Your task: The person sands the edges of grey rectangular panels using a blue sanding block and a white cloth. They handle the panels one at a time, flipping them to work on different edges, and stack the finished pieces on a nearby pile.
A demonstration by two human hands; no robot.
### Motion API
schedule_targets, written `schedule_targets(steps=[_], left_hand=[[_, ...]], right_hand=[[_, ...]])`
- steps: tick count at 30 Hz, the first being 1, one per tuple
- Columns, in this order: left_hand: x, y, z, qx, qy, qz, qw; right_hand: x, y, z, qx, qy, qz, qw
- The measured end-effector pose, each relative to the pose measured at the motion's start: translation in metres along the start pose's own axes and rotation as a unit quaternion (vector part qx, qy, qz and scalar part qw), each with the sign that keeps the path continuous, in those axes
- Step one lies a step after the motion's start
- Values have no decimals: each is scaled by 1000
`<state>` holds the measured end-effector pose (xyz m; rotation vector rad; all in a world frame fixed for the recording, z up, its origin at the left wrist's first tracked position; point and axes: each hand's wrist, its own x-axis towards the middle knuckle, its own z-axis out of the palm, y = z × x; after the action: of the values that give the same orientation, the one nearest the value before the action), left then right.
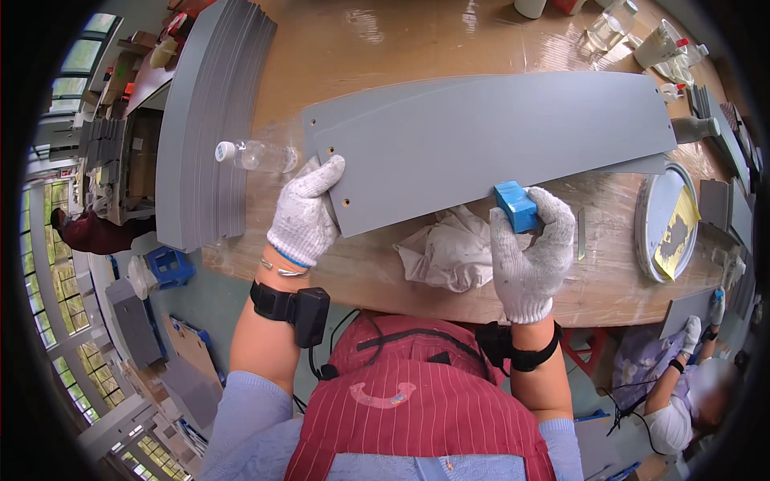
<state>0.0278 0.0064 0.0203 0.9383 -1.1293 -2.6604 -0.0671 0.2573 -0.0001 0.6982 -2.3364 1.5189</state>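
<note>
A long grey panel [497, 144] with small holes near its ends is tilted over the table in front of me. My left hand [306, 204], in a white knit glove, grips its left end, the thumb lying on the upper face. In my gloved right hand [535, 260] a blue block [516, 206] is pinched between thumb and fingers. The block touches or nearly touches the panel's near edge; I cannot tell which. Another grey panel shows partly from underneath at the right. Below the panel a crumpled white cloth [451, 250] lies on the table.
A stack of grey panels [204, 120] stands at the left beside a clear plastic bottle [257, 155]. At the right sit a round lid [644, 220] with a yellow sandpaper sheet [678, 228], and a grey bottle [695, 128]. A co-worker [674, 385] handles another panel at lower right.
</note>
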Motion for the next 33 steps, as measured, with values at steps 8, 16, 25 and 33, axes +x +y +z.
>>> schedule_targets(steps=[8, 16, 25, 33], left_hand=[[7, 7, -20, -88, -133, -43, 986], [11, 5, -35, -80, -155, -44, 984], [10, 4, -25, -82, -125, -32, 988], [11, 1, -24, -97, -93, -42, 990]], right_hand=[[-68, -92, 85, 92, -178, -111, 973], [-71, -97, 82, -22, -130, -129, 983], [-53, -80, 58, -40, -10, -88, 995], [-38, -21, 1, -29, 100, 35, 994]])
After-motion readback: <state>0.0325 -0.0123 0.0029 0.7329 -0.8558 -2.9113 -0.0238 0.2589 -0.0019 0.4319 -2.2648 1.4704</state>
